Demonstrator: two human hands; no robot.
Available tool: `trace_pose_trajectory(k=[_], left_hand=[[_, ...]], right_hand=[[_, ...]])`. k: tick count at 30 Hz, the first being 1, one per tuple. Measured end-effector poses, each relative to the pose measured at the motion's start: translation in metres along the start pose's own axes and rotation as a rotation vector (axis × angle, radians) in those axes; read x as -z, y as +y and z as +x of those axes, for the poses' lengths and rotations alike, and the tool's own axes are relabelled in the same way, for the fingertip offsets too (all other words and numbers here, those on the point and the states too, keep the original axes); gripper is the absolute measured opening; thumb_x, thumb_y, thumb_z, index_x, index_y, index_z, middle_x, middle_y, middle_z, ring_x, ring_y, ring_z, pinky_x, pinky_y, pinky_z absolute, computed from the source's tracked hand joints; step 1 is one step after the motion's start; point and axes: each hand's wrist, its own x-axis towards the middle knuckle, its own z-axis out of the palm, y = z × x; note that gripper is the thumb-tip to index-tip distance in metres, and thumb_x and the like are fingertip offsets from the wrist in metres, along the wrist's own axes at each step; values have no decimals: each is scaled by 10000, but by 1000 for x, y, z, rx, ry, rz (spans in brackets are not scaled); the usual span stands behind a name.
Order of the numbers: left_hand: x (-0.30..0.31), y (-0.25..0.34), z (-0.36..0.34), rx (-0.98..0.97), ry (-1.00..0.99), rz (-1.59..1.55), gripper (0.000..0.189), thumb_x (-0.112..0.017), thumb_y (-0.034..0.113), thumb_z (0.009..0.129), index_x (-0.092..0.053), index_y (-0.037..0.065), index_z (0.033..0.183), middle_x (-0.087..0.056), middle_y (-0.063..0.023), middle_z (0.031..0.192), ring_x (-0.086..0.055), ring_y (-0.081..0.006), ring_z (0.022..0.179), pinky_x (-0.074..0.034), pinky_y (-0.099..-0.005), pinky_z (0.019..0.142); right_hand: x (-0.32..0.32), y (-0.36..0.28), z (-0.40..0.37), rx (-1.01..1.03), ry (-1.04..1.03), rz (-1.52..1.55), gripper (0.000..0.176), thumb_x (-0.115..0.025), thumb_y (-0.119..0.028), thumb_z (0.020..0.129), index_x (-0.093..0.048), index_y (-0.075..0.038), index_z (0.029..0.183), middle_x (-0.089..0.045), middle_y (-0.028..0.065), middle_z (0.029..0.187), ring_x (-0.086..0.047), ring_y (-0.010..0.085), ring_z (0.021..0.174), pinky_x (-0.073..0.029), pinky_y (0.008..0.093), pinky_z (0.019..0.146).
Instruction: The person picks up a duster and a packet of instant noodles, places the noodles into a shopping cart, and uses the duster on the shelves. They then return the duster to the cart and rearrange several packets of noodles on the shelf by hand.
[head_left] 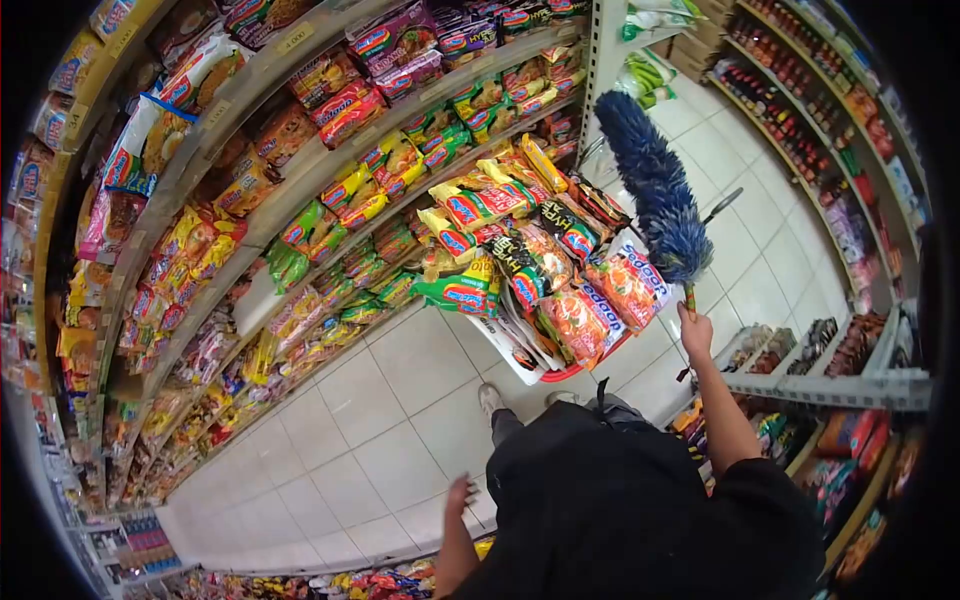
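My right hand [695,332] is closed around the handle of a blue fluffy duster [655,190], which points up and away from me. My left hand [461,494] hangs low over the tiled floor, its fingers loosely apart and nothing in them. Ahead of my feet stands a red basket [560,377], heaped with instant noodle packs. Orange-and-white Sedaap packs [582,322] lie at its near side, with black packs [524,268] and yellow-green packs [490,205] behind. A green noodle pack [458,292] sits at the left of the heap.
Curved by the lens, a tall shelf [290,175] of noodle packs runs along my left. Another shelf [800,130] with bottles stands at the far right. Close by my right arm is a lower rack [830,390] of packaged goods. White floor tiles [390,370] lie between the shelves.
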Motion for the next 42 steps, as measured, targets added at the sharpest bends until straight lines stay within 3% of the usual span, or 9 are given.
trace_pose_trajectory(k=[3,9,14,17,20,23,27,31,42], left_hand=[[67,99,18,-203,-2,-24,568,-462,415,882,-334,118,1348,-503,-156,1230,-578,-309,1004,-432,-448,839],[113,262,10,-410,-88,-193,605,-498,393,877,-298,65,1344,-481,-206,1238,-598,-344,975,-489,-393,794],[88,345,-12,-466,-228,-145,571,-498,378,883,-323,81,1338,-466,-214,1255,-567,-340,1032,-485,-375,828],[66,384,-15,-480,-179,-139,524,-488,340,898,-356,59,1321,-508,-189,1215,-577,-317,1022,-478,-384,858],[35,417,-17,-500,-201,-227,497,-487,306,897,-365,76,1320,-485,-177,1238,-540,-299,1078,-464,-398,882],[0,410,42,-406,-322,-52,443,-516,266,876,-417,111,1278,-448,-126,1271,-482,-281,1130,-457,-448,892],[-69,377,103,52,-580,263,584,-661,399,755,-455,155,1243,-526,-71,1175,-517,-247,1085,-402,-477,946],[-124,345,116,40,-591,347,556,-648,376,768,-457,143,1235,-527,-71,1171,-520,-242,1075,-413,-466,933],[-150,344,144,-43,-646,521,479,-612,312,806,-462,112,1214,-531,-71,1158,-528,-229,1046,-442,-437,896]], right_hand=[[6,-16,-33,-31,105,156,535,-581,-468,806,-590,34,622,-532,119,528,-532,216,522,-397,376,535],[22,-26,-97,-135,404,405,463,-588,-428,828,-561,-16,617,-490,29,536,-446,135,508,-345,305,503],[13,42,-150,-221,562,640,385,-561,-355,856,-550,-28,653,-495,11,567,-472,125,534,-359,282,529],[2,40,-196,-432,581,212,361,-540,-334,866,-543,-43,653,-500,12,568,-488,116,539,-363,278,529],[-65,103,-223,-516,531,501,361,-524,-329,869,-555,-33,664,-496,20,559,-494,125,521,-378,285,511],[-103,103,-254,-1029,255,777,266,-525,-291,861,-576,-44,776,-444,6,545,-449,114,487,-358,260,454],[-196,175,-312,-1042,267,699,254,-556,-256,843,-559,-43,982,-436,-2,598,-402,114,465,-340,257,440],[-180,160,-365,-1425,92,554,287,-626,-299,794,-555,-33,876,-469,2,625,-420,108,503,-336,292,450],[-127,50,-413,-1495,148,753,348,-531,-374,865,-389,-163,628,-296,-25,453,-286,125,359,-224,282,359]])
